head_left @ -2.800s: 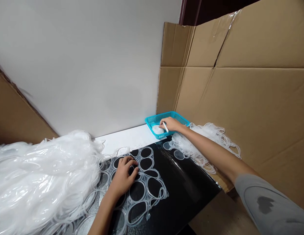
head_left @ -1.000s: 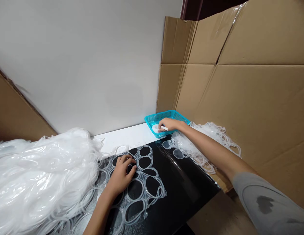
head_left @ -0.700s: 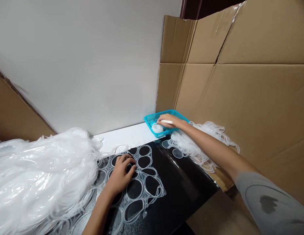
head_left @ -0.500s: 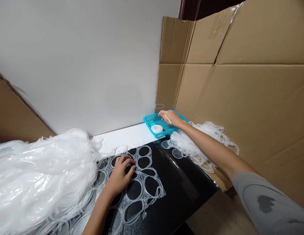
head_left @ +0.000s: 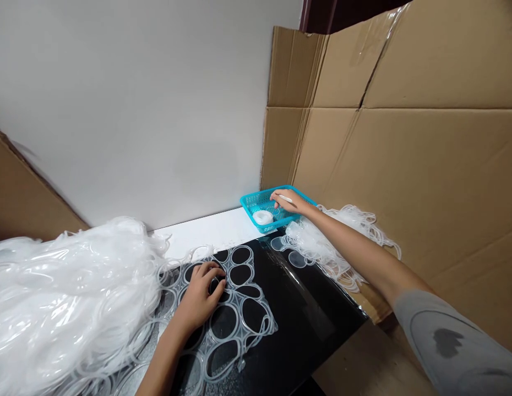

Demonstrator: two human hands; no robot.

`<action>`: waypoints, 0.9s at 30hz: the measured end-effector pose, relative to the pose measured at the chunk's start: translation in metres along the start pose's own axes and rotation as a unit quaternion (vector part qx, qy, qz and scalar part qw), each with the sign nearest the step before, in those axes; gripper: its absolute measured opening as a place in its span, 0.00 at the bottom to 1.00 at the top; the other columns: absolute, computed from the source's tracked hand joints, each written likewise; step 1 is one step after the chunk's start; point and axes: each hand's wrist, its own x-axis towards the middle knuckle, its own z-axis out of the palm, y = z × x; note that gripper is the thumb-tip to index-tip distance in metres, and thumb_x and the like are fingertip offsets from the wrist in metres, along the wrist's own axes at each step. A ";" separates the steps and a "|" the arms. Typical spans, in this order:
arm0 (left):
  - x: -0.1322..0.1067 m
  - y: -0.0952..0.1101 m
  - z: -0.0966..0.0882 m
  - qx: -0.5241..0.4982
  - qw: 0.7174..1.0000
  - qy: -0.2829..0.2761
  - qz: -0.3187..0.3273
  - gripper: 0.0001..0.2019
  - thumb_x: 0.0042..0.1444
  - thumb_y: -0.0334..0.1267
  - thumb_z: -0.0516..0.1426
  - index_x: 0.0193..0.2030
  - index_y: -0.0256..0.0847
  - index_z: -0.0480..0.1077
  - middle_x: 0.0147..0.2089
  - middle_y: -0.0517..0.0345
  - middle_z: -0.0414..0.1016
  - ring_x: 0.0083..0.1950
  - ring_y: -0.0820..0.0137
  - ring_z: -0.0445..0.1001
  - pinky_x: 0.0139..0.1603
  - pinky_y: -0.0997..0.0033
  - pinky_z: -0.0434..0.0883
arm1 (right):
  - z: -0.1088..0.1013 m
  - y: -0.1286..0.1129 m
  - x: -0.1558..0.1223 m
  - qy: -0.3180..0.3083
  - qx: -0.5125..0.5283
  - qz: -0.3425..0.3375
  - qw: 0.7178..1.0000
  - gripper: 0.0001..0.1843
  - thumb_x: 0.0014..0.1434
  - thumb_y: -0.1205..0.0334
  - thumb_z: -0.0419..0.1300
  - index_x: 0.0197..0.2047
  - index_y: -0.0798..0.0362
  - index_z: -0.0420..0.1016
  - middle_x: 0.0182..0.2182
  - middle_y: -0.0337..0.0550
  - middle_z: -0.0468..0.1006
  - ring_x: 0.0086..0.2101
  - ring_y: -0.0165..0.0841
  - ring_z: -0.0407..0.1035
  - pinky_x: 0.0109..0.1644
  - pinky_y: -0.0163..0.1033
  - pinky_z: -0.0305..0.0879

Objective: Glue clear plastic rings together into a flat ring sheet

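Observation:
My left hand (head_left: 204, 291) lies with its fingers apart on a clear, rubbery sheet (head_left: 238, 330) full of round holes, spread on a black tabletop. My right hand (head_left: 287, 200) reaches over a turquoise plastic basket (head_left: 244, 205), its fingers closed around a slim white pen-like tool (head_left: 286, 198). Inside the basket sits a stack of white rings (head_left: 263, 218). A single thin clear ring (head_left: 274, 210) shows just below my right fingertips; whether they touch it I cannot tell.
A large heap of clear holed sheets (head_left: 74, 297) fills the left side. More clear scraps and loops (head_left: 322, 242) lie right of the basket, beneath my right forearm. Cardboard (head_left: 404, 165) stands along the right, and a pale wall (head_left: 157, 110) rises behind.
The thin ring has dropped from the air above the basket's back rim into the basket. My right hand has lowered slightly; the left stays on the sheet.

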 end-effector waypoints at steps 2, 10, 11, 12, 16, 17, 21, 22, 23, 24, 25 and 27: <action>0.000 0.000 0.000 0.002 1.000 0.003 0.003 0.10 0.68 0.42 0.56 0.46 0.45 0.78 0.56 0.49 0.74 0.60 0.54 0.70 0.65 0.44 0.71 | 0.002 -0.003 0.000 -0.022 0.009 -0.020 1.000 0.16 0.73 0.57 0.54 0.41 0.52 0.81 0.32 0.41 0.85 0.32 0.33 0.75 0.36 0.34 0.63; 0.001 0.001 -0.001 0.006 1.000 0.001 0.001 0.10 0.68 0.42 0.56 0.46 0.46 0.78 0.56 0.50 0.75 0.60 0.55 0.70 0.65 0.45 0.72 | 0.015 -0.027 0.004 -0.077 -0.143 -0.013 0.987 0.13 0.60 0.56 0.73 0.43 0.53 0.78 0.39 0.44 0.85 0.36 0.35 0.74 0.34 0.35 0.55; 0.001 0.001 -0.001 0.006 1.000 0.000 0.000 0.10 0.69 0.42 0.56 0.46 0.46 0.78 0.56 0.50 0.75 0.60 0.55 0.70 0.65 0.45 0.72 | 0.017 -0.029 0.005 -0.090 -0.159 0.000 0.983 0.15 0.59 0.56 0.74 0.44 0.52 0.78 0.41 0.45 0.85 0.37 0.35 0.75 0.34 0.35 0.55; 0.001 0.002 -0.001 0.007 1.000 0.000 0.000 0.10 0.69 0.42 0.56 0.46 0.46 0.78 0.56 0.50 0.75 0.60 0.55 0.70 0.64 0.46 0.72 | 0.018 -0.030 0.005 -0.098 -0.172 0.012 0.980 0.15 0.59 0.56 0.74 0.45 0.52 0.78 0.42 0.45 0.85 0.38 0.36 0.75 0.34 0.35 0.55; 0.000 0.002 0.000 0.012 1.000 0.005 0.002 0.09 0.68 0.41 0.56 0.46 0.46 0.77 0.55 0.51 0.75 0.60 0.56 0.70 0.64 0.47 0.72 | 0.023 -0.036 0.005 -0.101 -0.191 0.038 0.976 0.15 0.59 0.59 0.73 0.47 0.52 0.78 0.45 0.48 0.85 0.41 0.38 0.77 0.34 0.36 0.55; 0.000 0.002 0.000 0.012 1.000 0.006 0.002 0.09 0.68 0.41 0.56 0.46 0.46 0.77 0.55 0.51 0.75 0.60 0.56 0.70 0.64 0.47 0.72 | 0.024 -0.038 0.004 -0.100 -0.193 0.041 0.975 0.15 0.59 0.61 0.73 0.48 0.52 0.78 0.45 0.49 0.85 0.41 0.39 0.77 0.34 0.36 0.55; 0.000 0.002 0.000 0.003 1.000 0.001 -0.004 0.09 0.68 0.41 0.55 0.46 0.46 0.77 0.56 0.51 0.74 0.60 0.55 0.69 0.65 0.46 0.71 | 0.027 -0.045 0.004 -0.096 -0.197 0.052 0.974 0.13 0.59 0.66 0.70 0.48 0.53 0.80 0.46 0.52 0.85 0.42 0.41 0.78 0.35 0.37 0.58; -0.001 0.002 0.000 0.000 1.000 -0.002 -0.005 0.09 0.69 0.42 0.55 0.46 0.46 0.77 0.56 0.50 0.74 0.61 0.55 0.69 0.66 0.45 0.70 | 0.027 -0.046 0.004 -0.093 -0.196 0.053 0.975 0.13 0.59 0.67 0.69 0.48 0.53 0.80 0.46 0.52 0.85 0.43 0.41 0.78 0.35 0.37 0.58; -0.001 0.002 0.000 -0.003 1.000 -0.005 -0.006 0.10 0.69 0.42 0.55 0.47 0.46 0.77 0.56 0.50 0.74 0.61 0.55 0.69 0.66 0.45 0.70 | 0.028 -0.047 0.005 -0.089 -0.195 0.052 0.975 0.12 0.59 0.68 0.68 0.47 0.53 0.80 0.46 0.52 0.85 0.43 0.41 0.78 0.36 0.36 0.59; -0.001 0.002 0.000 -0.006 1.000 -0.007 -0.007 0.10 0.69 0.42 0.55 0.47 0.45 0.77 0.56 0.50 0.74 0.61 0.55 0.68 0.66 0.44 0.69 | 0.027 -0.048 0.005 -0.084 -0.194 0.050 0.976 0.12 0.59 0.69 0.68 0.47 0.53 0.81 0.45 0.52 0.85 0.43 0.41 0.78 0.36 0.36 0.59; -0.001 0.001 0.000 -0.008 1.000 -0.008 -0.008 0.10 0.69 0.42 0.54 0.47 0.45 0.77 0.57 0.49 0.74 0.61 0.54 0.68 0.66 0.44 0.69 | 0.027 -0.048 0.005 -0.078 -0.191 0.049 0.977 0.12 0.59 0.70 0.67 0.47 0.54 0.81 0.45 0.52 0.85 0.43 0.41 0.78 0.37 0.36 0.59; -0.001 0.001 0.000 -0.010 1.000 -0.009 -0.009 0.11 0.69 0.43 0.54 0.47 0.45 0.77 0.57 0.49 0.73 0.61 0.54 0.68 0.66 0.44 0.69 | 0.023 -0.049 0.006 -0.067 -0.183 0.046 0.980 0.12 0.58 0.70 0.67 0.47 0.54 0.81 0.44 0.52 0.85 0.43 0.40 0.78 0.37 0.36 0.60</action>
